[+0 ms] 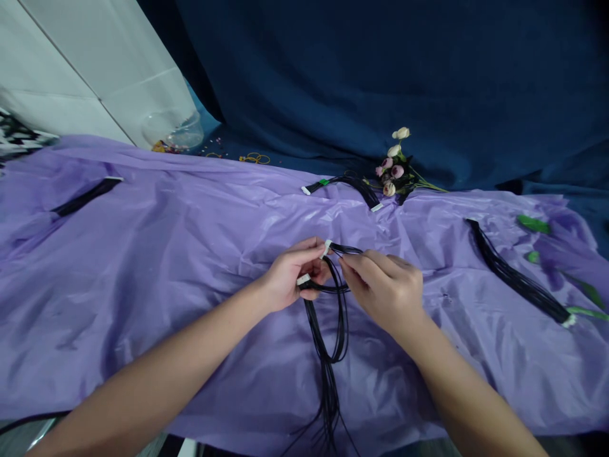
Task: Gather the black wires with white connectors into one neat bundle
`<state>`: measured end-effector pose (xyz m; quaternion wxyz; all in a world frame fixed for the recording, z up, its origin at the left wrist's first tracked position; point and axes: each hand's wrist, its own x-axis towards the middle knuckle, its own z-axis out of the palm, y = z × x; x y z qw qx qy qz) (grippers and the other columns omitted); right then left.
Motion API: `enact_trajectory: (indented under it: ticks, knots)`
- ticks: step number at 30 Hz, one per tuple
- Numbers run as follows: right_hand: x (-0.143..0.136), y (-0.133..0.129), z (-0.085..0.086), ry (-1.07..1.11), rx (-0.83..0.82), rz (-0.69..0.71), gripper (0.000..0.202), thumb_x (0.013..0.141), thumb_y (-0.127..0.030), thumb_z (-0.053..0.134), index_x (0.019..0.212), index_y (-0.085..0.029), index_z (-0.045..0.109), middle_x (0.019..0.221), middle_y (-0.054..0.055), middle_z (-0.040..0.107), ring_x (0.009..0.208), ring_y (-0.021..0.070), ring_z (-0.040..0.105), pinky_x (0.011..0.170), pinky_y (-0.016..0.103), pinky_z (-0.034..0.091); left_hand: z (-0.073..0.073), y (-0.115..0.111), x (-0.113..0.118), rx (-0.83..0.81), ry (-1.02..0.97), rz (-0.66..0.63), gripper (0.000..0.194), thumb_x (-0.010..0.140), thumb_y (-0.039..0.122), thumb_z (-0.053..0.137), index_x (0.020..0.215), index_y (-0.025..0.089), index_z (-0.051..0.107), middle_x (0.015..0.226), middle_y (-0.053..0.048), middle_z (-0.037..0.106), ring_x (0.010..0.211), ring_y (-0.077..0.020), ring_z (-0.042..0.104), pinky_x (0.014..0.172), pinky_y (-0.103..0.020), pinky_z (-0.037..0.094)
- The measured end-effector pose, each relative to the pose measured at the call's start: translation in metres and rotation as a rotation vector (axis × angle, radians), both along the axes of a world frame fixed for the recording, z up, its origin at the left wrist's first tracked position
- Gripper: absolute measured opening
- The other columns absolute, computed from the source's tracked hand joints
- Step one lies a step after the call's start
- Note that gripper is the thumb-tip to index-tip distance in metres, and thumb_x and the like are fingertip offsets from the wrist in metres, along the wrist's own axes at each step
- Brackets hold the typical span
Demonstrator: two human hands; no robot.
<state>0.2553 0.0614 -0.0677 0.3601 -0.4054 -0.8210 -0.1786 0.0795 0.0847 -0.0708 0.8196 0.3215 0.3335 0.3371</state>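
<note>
My left hand (pixel 299 273) is closed around a black wire harness (pixel 328 355), near the middle of the purple-covered table. A white connector (pixel 327 247) sticks up at its thumb and fingertips. Another white connector (pixel 303 280) lies against the palm. My right hand (pixel 385 282) pinches some of the thin black wires just right of the upper connector; its fingertips are partly hidden behind the hand. Below the hands the wires hang in a loop, and their loose ends spread toward the table's front edge.
A purple plastic sheet (pixel 190 285) covers the table. Wire bundles lie at the left (pixel 85 197), back (pixel 354 184) and right (pixel 518 270). Artificial flowers (pixel 392 168) rest at the back edge. A clear plastic bowl (pixel 174 130) and yellow rubber bands (pixel 255 158) are behind. Green leaves (pixel 533 223) lie at right.
</note>
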Motion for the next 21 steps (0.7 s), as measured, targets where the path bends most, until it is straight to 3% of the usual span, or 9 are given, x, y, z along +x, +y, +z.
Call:
enact_trajectory:
  ticks: [6, 21]
  knots:
    - [0.002, -0.0008, 0.0029, -0.126, 0.082, 0.0, 0.004, 0.08, -0.015, 0.065, 0.083, -0.017, 0.063, 0.064, -0.004, 0.063, 0.053, 0.0085, 0.052, 0.055, 0.025, 0.033, -0.0006, 0.001, 0.0005, -0.006, -0.005, -0.003, 0.017, 0.081, 0.034, 0.057, 0.08, 0.019, 0.048, 0.053, 0.003, 0.045, 0.045, -0.0073, 0.036, 0.032, -0.013, 0.021]
    - [0.0038, -0.0022, 0.0038, -0.187, 0.115, -0.01, 0.008, 0.08, -0.015, 0.066, 0.087, -0.016, 0.063, 0.066, -0.004, 0.064, 0.052, 0.0081, 0.05, 0.053, 0.026, 0.028, 0.0007, 0.0, 0.0019, -0.022, 0.016, 0.017, 0.018, 0.08, 0.034, 0.059, 0.079, 0.019, 0.048, 0.053, 0.003, 0.046, 0.046, -0.0077, 0.038, 0.032, -0.013, 0.021]
